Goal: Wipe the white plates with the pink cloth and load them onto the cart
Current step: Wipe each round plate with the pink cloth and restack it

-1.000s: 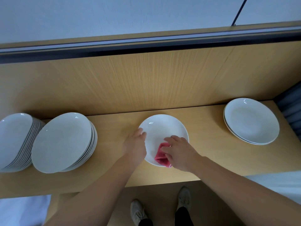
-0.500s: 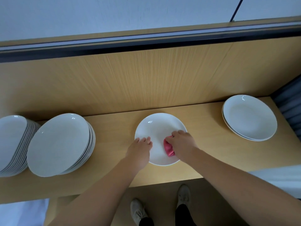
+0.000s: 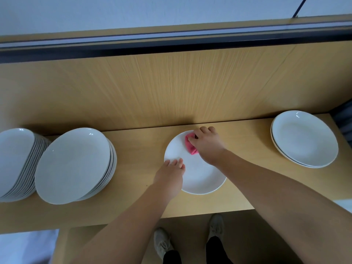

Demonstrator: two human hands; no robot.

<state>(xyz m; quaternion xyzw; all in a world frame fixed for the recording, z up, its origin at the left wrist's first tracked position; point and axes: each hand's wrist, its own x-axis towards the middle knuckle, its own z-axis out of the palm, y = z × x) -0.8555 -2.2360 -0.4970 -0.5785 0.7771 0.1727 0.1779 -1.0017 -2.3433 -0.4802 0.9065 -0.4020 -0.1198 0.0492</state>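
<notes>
Over pale wooden counter (image 3: 141, 149), wiping far edge of round white ceramic plate (image 3: 202, 176) at centre with crumpled pink cloth (image 3: 190, 148) clutched in right hand (image 3: 207, 143); pressing near-left rim with flat-fingered left hand (image 3: 169, 176); probably rigid, slick, breakable; best gripped at opposite rims.

no text, label, brand, number or sign can be read on anything in view.

Pink cloth (image 3: 191, 146) (bunched) on white plate (image 3: 198, 176)
</notes>
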